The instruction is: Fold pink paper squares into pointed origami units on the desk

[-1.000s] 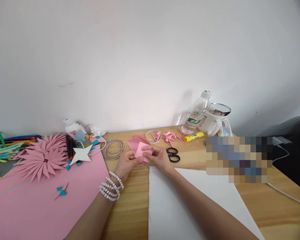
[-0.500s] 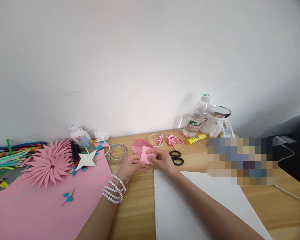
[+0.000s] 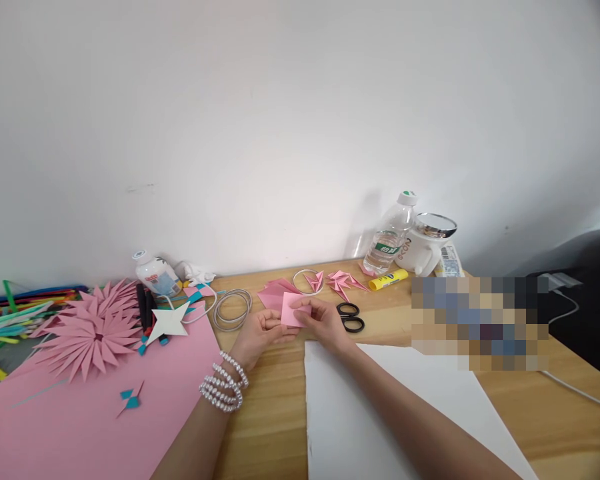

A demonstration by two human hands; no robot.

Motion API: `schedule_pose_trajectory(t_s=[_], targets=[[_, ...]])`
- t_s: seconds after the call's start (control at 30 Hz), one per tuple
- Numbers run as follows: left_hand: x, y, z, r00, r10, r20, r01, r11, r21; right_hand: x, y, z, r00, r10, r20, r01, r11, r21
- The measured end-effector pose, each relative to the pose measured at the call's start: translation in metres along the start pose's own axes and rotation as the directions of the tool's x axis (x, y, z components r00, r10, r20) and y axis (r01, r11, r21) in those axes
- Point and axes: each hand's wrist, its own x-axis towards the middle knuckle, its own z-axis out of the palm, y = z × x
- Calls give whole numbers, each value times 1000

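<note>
Both hands, left hand (image 3: 263,331) and right hand (image 3: 321,322), pinch a small pink paper (image 3: 294,310) above the worktop's (image 3: 270,420) middle, near scissors (image 3: 351,317); likely light, flimsy, easily creased, best held at its edges.

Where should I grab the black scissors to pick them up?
Probably by the two round handle loops of the black scissors, coming from above. They lie flat on the wooden table, just right of the right hand, with nothing covering them.
</note>
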Motion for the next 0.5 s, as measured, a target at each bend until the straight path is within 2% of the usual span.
schedule_pose_trajectory(t_s=[0.23,0.4,0.5], targets=[[0,1,0,1000,-1,-28,1,1000,11,1,0,1,999,-16,-37,14,998,-54],[3,-2,1,998,-30,-58,28,999,-24,0,-4,2,999,-45,-24,43,996,-80],[3,-3,3,995,-32,-92,29,999,-33,-1,-5,2,1000,-21,-13,20,998,-62]])
